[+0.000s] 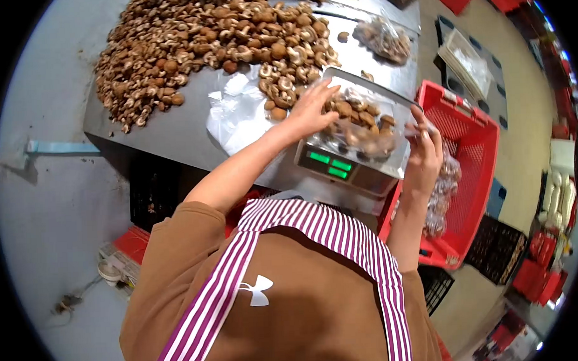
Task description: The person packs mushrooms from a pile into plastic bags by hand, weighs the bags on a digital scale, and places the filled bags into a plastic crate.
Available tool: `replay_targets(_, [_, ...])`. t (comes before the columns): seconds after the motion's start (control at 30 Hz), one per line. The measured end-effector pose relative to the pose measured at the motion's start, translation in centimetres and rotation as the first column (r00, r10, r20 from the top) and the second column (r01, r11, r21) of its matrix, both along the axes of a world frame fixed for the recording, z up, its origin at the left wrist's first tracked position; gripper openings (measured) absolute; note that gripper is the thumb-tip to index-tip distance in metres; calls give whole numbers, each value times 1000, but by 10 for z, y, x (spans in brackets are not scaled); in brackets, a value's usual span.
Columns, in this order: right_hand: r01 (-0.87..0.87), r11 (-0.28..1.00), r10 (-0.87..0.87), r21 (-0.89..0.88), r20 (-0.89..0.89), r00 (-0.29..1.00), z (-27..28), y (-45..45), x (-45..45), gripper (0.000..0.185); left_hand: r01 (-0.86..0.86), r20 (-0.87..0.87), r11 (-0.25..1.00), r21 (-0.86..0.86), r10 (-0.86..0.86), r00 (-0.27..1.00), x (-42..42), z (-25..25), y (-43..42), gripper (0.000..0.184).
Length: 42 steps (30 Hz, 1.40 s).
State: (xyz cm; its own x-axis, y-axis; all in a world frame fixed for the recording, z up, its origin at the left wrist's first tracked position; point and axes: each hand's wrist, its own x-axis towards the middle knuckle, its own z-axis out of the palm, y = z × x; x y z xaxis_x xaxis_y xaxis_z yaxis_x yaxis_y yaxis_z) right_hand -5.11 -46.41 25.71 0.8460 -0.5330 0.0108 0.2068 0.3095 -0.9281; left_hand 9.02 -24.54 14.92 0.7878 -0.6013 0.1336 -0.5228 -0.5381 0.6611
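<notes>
On the scale [326,165], with its green digits lit, lies a clear plastic bag [372,153] of brown mushrooms [356,112]. My left hand [312,111] is at the bag's left side, fingers apart and tips close to the mushrooms; whether they touch the plastic is unclear. At the right end of the scale, my right hand [424,144] has its fingers curled at the bag's edge, with thin plastic between them. A stack of white plastic bags [236,112] lies left of the scale.
A large mushroom heap [195,40] covers the metal table's [189,136] far left. A filled bag [386,40] sits behind the scale. To the right, a red crate [471,196] holds several filled bags [443,191]. Black crates [497,248] stand on the floor.
</notes>
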Motion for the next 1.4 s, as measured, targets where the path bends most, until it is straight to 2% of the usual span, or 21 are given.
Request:
replay_targets(0.07, [-27,998,24,-53,-58,998,-8,-11,-5,18,59,-60,992,-113,-66,996,-5,16,7,60])
replay_targets(0.1, [-58,996,51,-70,-91,995,-11,-13,-8,16,50,-79,972,-228,-70,994,-11,26,11,45])
replay_targets(0.13, [-68,995,60,-67,-127,990,-16,-14,-12,15,38,-77,973,-228,-57,995,-13,27,18,45])
replay_targets(0.23, [-58,997,49,-52,-164,985,-17,-12,-20,14,-413,-377,810,-416,260,889,-3,9,45,22])
replay_targets(0.27, [-74,995,63,-60,-167,984,-21,-14,-23,15,-563,-459,709,-424,368,809,9,-10,56,18])
replay_targets(0.33, [-84,994,71,-71,-176,982,-23,-15,-25,15,-631,-263,695,-346,573,776,41,-48,90,19])
replay_targets(0.4, [-94,994,79,-62,-210,974,-20,-11,-25,15,-700,-218,702,-133,668,711,66,-73,116,23])
replay_targets(0.43, [-89,994,73,-67,-213,974,-19,-8,-24,15,-684,-108,730,-7,679,726,78,-92,126,30])
replay_targets(0.47, [-101,991,79,-91,-219,973,-19,-5,-23,15,-680,-114,733,-9,675,729,85,-94,123,30])
replay_targets(0.53, [-108,987,79,-117,-229,970,-17,-1,-20,16,-587,-17,802,108,592,806,95,-100,118,35])
replay_targets(0.57, [-101,985,67,-138,-231,971,-15,1,-19,16,-563,-58,802,200,583,810,100,-104,115,38])
replay_targets(0.73, [-71,986,36,-152,-222,974,-11,2,-17,19,-617,-111,768,172,637,763,111,-107,119,34])
replay_targets(0.83, [-94,982,55,-164,-231,971,-5,5,-17,18,-570,-285,735,-366,495,821,98,-80,114,27])
replay_targets(0.93, [-110,982,81,-153,-183,980,6,13,-10,17,-523,-533,654,-547,209,820,62,18,75,21])
replay_targets(0.97, [-111,985,89,-133,-163,983,11,15,-7,16,-466,-538,648,-602,103,837,47,46,62,21])
replay_targets(1.07, [-121,986,109,-112,-104,989,7,16,1,15,-127,-302,732,-669,-112,947,8,103,22,21])
replay_targets(1.13, [-120,987,111,-104,-91,990,10,19,5,15,140,-46,844,-517,-191,981,-8,120,-4,24])
replay_targets(1.2, [-121,985,115,-120,-57,992,10,20,5,15,244,135,900,-361,-209,969,-15,108,-30,29])
replay_targets(1.27, [-96,985,86,-144,-75,993,6,18,1,15,251,138,943,-220,-225,965,-20,97,-39,29])
replay_targets(1.33, [-68,989,56,-134,-93,994,2,14,-6,16,253,139,946,-203,-228,964,-21,93,-33,29])
replay_targets(1.4, [-76,984,60,-158,-102,993,-5,8,-13,16,109,237,969,-224,-54,970,-19,91,-19,30])
